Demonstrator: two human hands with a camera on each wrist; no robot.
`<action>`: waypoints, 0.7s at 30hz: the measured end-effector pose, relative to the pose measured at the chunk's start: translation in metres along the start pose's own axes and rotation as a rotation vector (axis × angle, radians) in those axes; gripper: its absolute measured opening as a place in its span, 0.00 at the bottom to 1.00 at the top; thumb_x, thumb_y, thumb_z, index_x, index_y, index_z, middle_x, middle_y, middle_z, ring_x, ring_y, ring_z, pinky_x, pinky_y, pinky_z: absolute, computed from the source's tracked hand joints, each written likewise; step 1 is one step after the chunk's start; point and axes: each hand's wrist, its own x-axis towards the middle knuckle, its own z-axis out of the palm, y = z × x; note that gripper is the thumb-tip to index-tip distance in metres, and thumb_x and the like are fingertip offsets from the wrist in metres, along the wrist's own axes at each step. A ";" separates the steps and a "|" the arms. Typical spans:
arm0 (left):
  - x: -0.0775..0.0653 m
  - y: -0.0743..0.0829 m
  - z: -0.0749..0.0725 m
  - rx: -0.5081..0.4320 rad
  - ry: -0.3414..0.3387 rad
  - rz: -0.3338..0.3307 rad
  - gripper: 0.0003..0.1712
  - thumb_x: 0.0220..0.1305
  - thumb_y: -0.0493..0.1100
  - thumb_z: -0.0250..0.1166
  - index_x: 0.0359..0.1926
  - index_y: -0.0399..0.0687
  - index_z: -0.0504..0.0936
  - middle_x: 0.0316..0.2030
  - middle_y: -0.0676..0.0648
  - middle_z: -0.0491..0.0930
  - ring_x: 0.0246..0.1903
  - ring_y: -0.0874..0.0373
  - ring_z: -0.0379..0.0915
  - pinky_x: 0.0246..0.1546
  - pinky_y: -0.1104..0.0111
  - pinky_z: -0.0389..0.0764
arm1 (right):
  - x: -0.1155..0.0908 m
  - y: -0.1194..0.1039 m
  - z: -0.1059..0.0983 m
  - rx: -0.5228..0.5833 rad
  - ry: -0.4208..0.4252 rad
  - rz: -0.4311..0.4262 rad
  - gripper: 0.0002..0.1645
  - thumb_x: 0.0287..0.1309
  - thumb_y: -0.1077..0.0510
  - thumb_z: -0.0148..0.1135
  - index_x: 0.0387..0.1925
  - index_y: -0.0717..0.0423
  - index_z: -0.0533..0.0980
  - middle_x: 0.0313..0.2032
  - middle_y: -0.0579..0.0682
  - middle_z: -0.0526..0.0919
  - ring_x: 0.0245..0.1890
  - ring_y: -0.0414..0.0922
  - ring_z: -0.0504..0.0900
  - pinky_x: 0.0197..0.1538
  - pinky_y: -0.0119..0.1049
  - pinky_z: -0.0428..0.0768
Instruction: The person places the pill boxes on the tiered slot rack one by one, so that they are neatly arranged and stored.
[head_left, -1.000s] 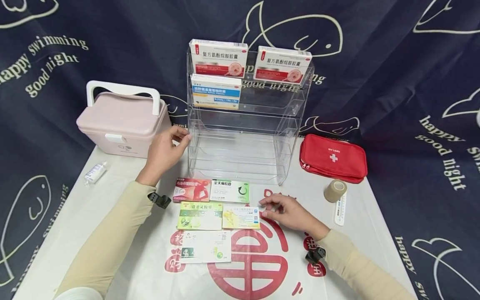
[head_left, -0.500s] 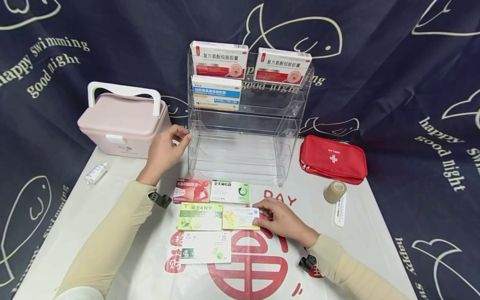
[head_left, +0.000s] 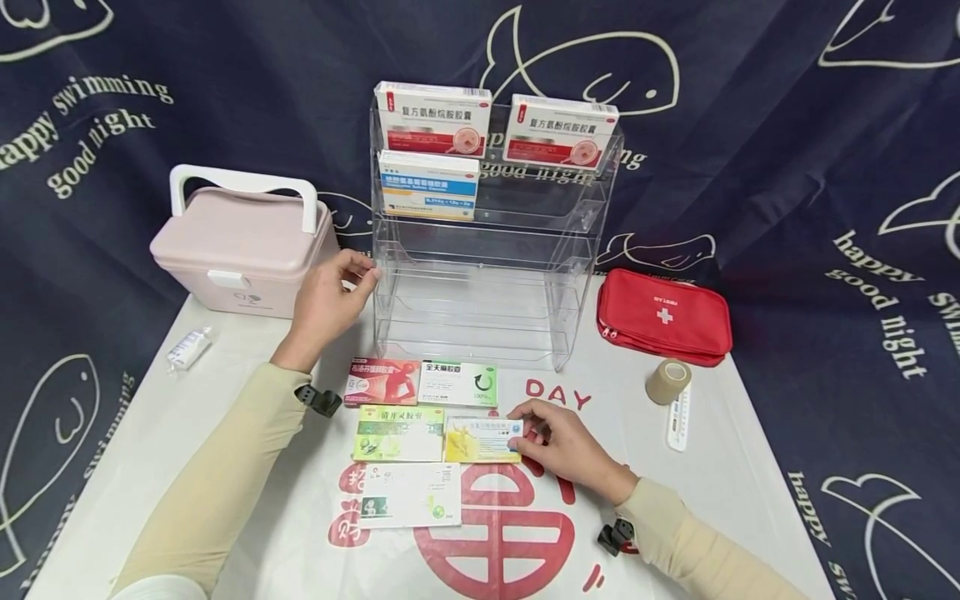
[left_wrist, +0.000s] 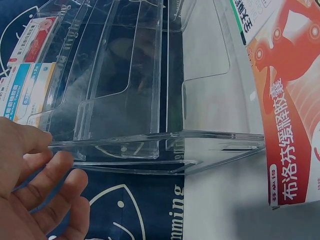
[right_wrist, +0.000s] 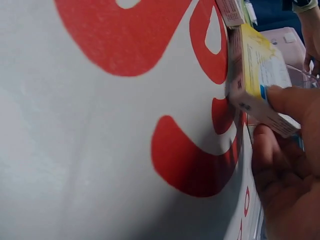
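Note:
My right hand (head_left: 562, 442) pinches the right end of a yellow-and-white medicine box (head_left: 480, 440), thumb on its printed face. In the right wrist view this box (right_wrist: 260, 70) is tilted, its near end raised. My left hand (head_left: 330, 300) is at the left side of a clear acrylic display rack (head_left: 480, 308), thumb and fingertips at its edge. Beside the pinched box lies a green medicine box (head_left: 399, 433). Behind these are a red ibuprofen box (head_left: 382, 382) and a white-and-green box (head_left: 459, 383); a white box (head_left: 411, 496) lies nearest.
On the rack's upper tiers stand two red-and-white boxes, left (head_left: 433, 121) and right (head_left: 561, 133), and a blue-and-white box (head_left: 429, 185). A pink case (head_left: 240, 250) and wrapped roll (head_left: 189, 348) are left. A red first-aid pouch (head_left: 664, 317), tan bandage roll (head_left: 667, 382) and thermometer (head_left: 678, 421) are right.
My right hand has moved left onto the yellow-and-white box and taken hold of its right end, which has lifted a little. My left hand stays at the rack.

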 end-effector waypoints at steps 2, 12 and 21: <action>0.000 0.000 0.000 -0.003 0.002 0.001 0.09 0.70 0.43 0.66 0.44 0.41 0.83 0.35 0.44 0.84 0.35 0.51 0.79 0.38 0.61 0.77 | -0.001 0.001 0.000 0.026 0.044 -0.027 0.20 0.56 0.61 0.76 0.49 0.48 0.79 0.36 0.44 0.80 0.28 0.42 0.77 0.31 0.34 0.80; 0.000 0.001 -0.001 -0.021 -0.020 -0.015 0.10 0.71 0.43 0.65 0.45 0.40 0.83 0.38 0.44 0.85 0.37 0.52 0.79 0.39 0.62 0.78 | -0.004 0.009 -0.002 0.013 0.152 -0.116 0.21 0.53 0.67 0.77 0.46 0.50 0.77 0.45 0.45 0.82 0.34 0.47 0.78 0.31 0.41 0.82; 0.000 0.001 -0.002 -0.025 -0.019 -0.011 0.09 0.70 0.42 0.66 0.45 0.39 0.83 0.37 0.44 0.85 0.36 0.52 0.79 0.38 0.63 0.77 | -0.005 -0.009 -0.006 0.039 0.185 -0.207 0.20 0.49 0.75 0.75 0.43 0.61 0.78 0.43 0.54 0.83 0.37 0.46 0.80 0.32 0.47 0.83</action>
